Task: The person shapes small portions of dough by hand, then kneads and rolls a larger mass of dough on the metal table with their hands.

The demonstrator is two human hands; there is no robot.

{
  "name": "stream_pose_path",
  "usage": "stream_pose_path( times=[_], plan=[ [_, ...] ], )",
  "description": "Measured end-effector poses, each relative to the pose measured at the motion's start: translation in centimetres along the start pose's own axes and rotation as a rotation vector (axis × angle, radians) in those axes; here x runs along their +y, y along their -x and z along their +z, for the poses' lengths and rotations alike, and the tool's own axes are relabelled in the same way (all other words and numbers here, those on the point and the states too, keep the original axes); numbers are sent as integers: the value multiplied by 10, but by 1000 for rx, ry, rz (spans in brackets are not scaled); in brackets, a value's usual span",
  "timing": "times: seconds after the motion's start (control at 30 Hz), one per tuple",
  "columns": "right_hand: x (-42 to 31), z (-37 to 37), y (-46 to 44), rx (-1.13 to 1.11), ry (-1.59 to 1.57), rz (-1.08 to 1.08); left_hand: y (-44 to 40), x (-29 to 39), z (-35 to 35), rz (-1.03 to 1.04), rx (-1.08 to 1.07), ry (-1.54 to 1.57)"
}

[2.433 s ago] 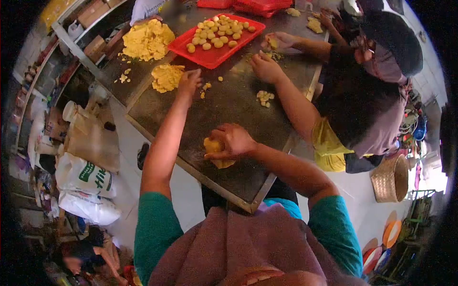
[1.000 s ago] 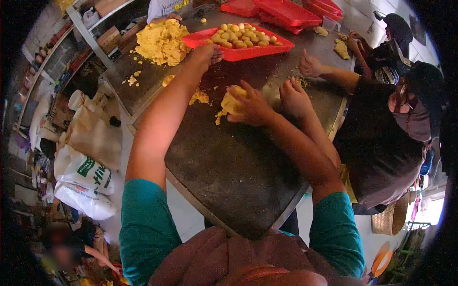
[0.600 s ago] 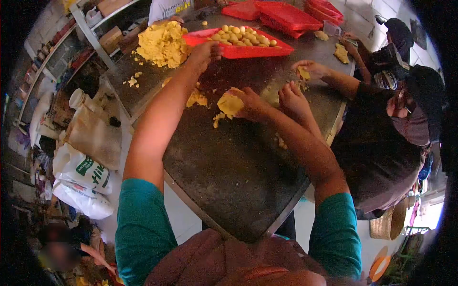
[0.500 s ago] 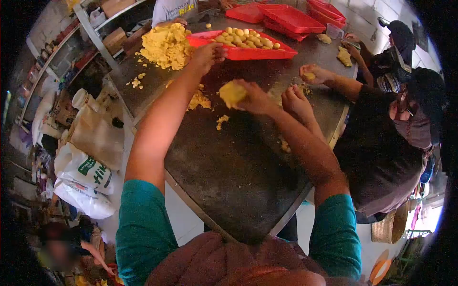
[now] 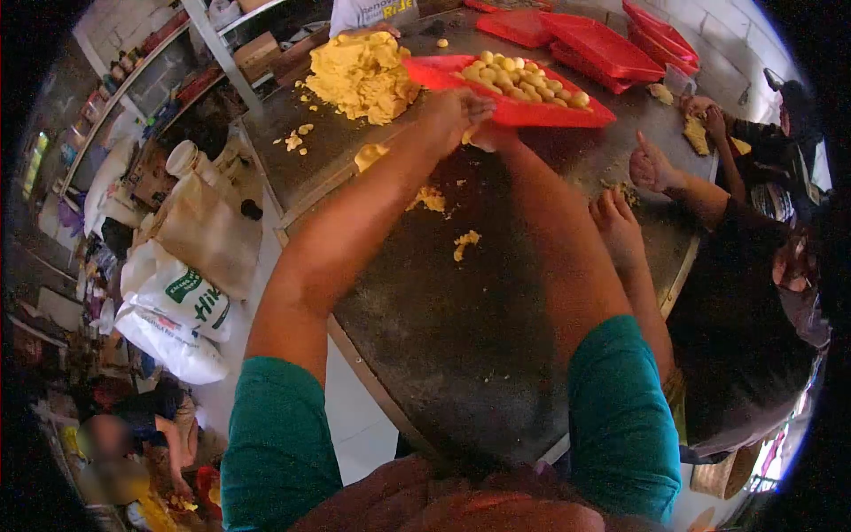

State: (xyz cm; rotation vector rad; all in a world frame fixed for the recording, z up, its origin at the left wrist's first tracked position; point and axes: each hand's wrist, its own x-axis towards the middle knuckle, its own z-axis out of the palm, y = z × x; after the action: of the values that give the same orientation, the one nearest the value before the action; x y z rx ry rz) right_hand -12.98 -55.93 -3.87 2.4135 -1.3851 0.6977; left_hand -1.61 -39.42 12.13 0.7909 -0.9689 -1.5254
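My left hand (image 5: 456, 115) is at the near left side of a red tray (image 5: 567, 116), its fingers drawn together; what they hold, if anything, is hidden. Close beside it, my right hand (image 5: 495, 136) is blurred and partly hidden. A piece of yellow dough (image 5: 467, 136) shows at its fingers. Small round yellow dough balls (image 5: 523, 80) fill much of the tray. Left of the tray rises a large mound of yellow dough (image 5: 362, 75). Another dough piece (image 5: 370, 157) lies by my left forearm, and crumbs (image 5: 465, 244) are scattered on the dark table (image 5: 443, 328).
More red trays (image 5: 607, 49) are stacked at the back right. A co-worker's hands (image 5: 651, 166) are over the table's right side, and another person works beyond. White sacks (image 5: 182, 293) stand on the floor at left, near shelving (image 5: 213, 53).
My right hand has moved up and away from me with the dough, from over the table to beside my left hand at the tray. The view has shifted, and the co-worker's raised hand looks open.
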Motion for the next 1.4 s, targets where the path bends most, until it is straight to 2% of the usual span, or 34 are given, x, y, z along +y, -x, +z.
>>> stream_pose_path(
  times=[0.07,0.13,0.2,0.27,0.43,0.53,0.63,0.7,0.8,0.87,0.93,0.97,1.03,1.13,1.17,1.23,1.27,1.33,1.37,1.4],
  plan=[
    [-26,-51,10,-106,17,-28,-7,-14,-18,-12,-39,59],
    [-48,-97,26,-214,40,-55,-1,-10,-17,-26,10,17],
    [-61,-107,51,-180,-66,-23,2,-13,-16,-16,19,16],
    [-69,-103,80,10,-304,70,0,-12,-20,23,-13,47],
    [-84,-121,145,-214,-402,145,3,-16,-25,4,24,51],
    [-114,-200,164,-442,-344,190,2,-22,-30,-58,73,120],
    [-105,-217,160,-566,-444,147,3,-28,-40,-96,1,86],
    [-100,-228,159,-528,-634,219,12,-30,-36,-143,59,46],
    [-115,-210,163,-533,-453,159,14,-43,-35,-231,185,-59],
    [-150,-233,180,-553,-481,347,9,-54,-39,-261,244,-124],
    [-171,-235,213,-441,-497,256,7,-63,-43,-269,265,-162],
    [-178,-236,223,-386,-502,212,4,-66,-47,-272,217,-151],
    [-191,-243,229,-432,-470,230,5,-64,-50,-283,123,-121],
    [-192,-264,223,-562,-465,223,30,-51,-50,-333,-53,-662],
    [-190,-270,218,-617,-474,215,29,-50,-58,-234,-40,-804],
    [-192,-277,211,-552,-283,161,25,-47,-77,-42,-14,-1090],
    [-194,-277,208,-518,-191,132,42,-44,-78,60,35,-1058],
    [-202,-251,204,-255,-180,180,83,-29,-76,277,145,-980],
    [-206,-240,203,-122,-173,198,115,-19,-71,301,149,-969],
    [-208,-238,202,-174,-205,175,154,-15,-67,327,155,-958]
  ],
)
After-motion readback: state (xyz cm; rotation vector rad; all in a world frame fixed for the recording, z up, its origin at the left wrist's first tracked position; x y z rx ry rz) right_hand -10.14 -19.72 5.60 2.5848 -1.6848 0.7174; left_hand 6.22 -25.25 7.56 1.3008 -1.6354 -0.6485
